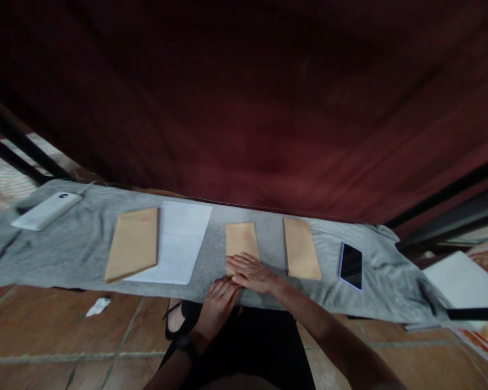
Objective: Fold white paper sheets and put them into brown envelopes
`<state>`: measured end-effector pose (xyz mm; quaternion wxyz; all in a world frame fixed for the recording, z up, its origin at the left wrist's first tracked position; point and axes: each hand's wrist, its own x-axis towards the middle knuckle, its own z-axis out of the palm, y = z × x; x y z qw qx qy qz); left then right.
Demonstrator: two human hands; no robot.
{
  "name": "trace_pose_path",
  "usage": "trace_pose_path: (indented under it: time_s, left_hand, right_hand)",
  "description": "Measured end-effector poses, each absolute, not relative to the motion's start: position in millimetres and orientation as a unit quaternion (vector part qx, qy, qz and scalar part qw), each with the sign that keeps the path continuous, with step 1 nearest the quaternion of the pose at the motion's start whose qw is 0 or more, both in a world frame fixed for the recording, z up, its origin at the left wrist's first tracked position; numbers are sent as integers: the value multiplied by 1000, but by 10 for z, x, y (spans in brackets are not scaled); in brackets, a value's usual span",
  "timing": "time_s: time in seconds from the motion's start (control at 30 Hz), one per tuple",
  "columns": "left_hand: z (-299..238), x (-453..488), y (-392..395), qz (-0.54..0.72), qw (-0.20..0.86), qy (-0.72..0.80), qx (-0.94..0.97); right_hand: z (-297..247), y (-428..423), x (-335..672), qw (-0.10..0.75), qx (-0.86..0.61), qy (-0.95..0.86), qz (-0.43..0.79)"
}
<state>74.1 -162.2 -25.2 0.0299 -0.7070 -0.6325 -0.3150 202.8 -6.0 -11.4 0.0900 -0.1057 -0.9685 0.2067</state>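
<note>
A brown paper envelope [242, 238] lies on the grey cloth in front of me. My right hand [250, 272] rests flat across its near part, fingers stretched out and pointing left. Close beside it, my left hand [220, 298] is at the envelope's near left corner, its fingers extended side by side and almost touching the right hand. The hands hide the envelope's near end. To the left, a stack of larger brown envelopes [134, 244] overlaps white paper sheets [183, 241]. Another narrow brown envelope or small stack [302, 249] lies to the right.
The grey cloth [93, 238] covers a long narrow surface. A phone in a purple case [351, 265] lies right; a white device with a cable [46, 211] lies far left. A dark red curtain [244, 135] hangs behind. A white scrap [98, 306] is on the tiled floor.
</note>
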Motion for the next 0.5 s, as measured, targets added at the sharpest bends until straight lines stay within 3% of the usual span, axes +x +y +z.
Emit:
trace_pose_path:
  time_s: [0.23, 0.5]
  left_hand:
    - [-223, 746, -1613, -311, 8, -637, -705]
    - [-175, 800, -1564, -322, -11, -671, -668]
  right_hand:
    - [-48, -234, 2361, 135, -111, -949, 263]
    - [-206, -313, 2518, 237, -242, -897, 284]
